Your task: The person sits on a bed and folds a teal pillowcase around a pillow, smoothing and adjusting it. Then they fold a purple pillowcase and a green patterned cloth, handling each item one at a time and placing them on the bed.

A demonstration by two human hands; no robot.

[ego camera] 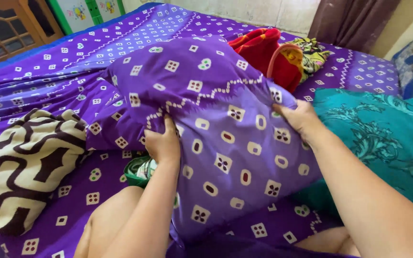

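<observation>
Purple pillowcase (216, 124), white square-and-oval print, bunched, probably stuffed; both hands gripping.

Both hands grip a purple patterned pillowcase (216, 119) over the bed (72, 67): the left hand (164, 142) pinches its near edge, the right hand (299, 118) clutches its far corner. A cream-and-brown pillow (22, 167) lies left, teal cloth (378, 138) right, red cloth (268, 55) behind.
</observation>
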